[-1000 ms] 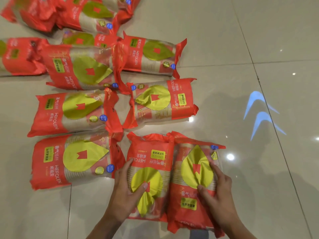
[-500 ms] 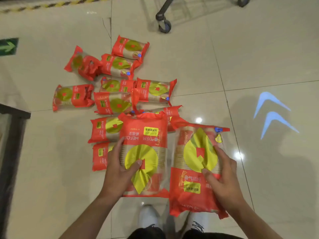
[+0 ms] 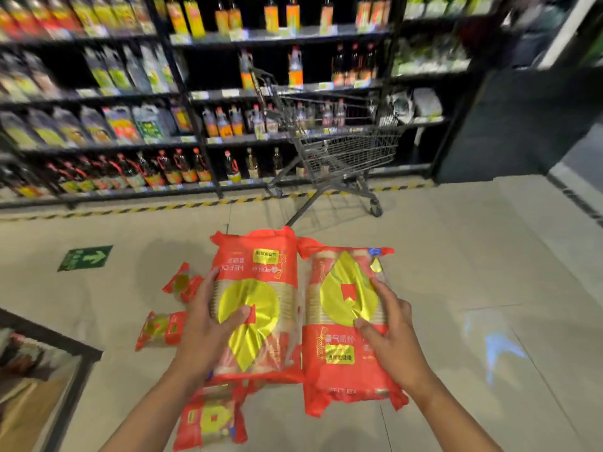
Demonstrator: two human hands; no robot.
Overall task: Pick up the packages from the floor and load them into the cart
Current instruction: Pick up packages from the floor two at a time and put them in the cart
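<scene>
My left hand point(image 3: 208, 324) grips a red package with a yellow leaf mark point(image 3: 261, 275), held up off the floor. My right hand point(image 3: 388, 334) grips a second red package point(image 3: 339, 353) right beside it, the two touching side by side. A grey wire shopping cart point(image 3: 339, 148) stands ahead on the tiled floor, in front of the shelves, its basket looking empty. More red packages lie on the floor below: one under my left forearm point(image 3: 208, 419), one at the left point(image 3: 160, 329) and one farther back point(image 3: 181, 282).
Dark store shelves point(image 3: 130, 125) full of bottles and pouches run along the back behind a yellow-black floor stripe. A green arrow sign point(image 3: 85, 257) is stuck to the floor at left. A dark low display edge point(image 3: 49, 340) juts in at the lower left.
Both packages have come up off the floor in my hands. My view has swung up from the pile to the cart and shelves.
</scene>
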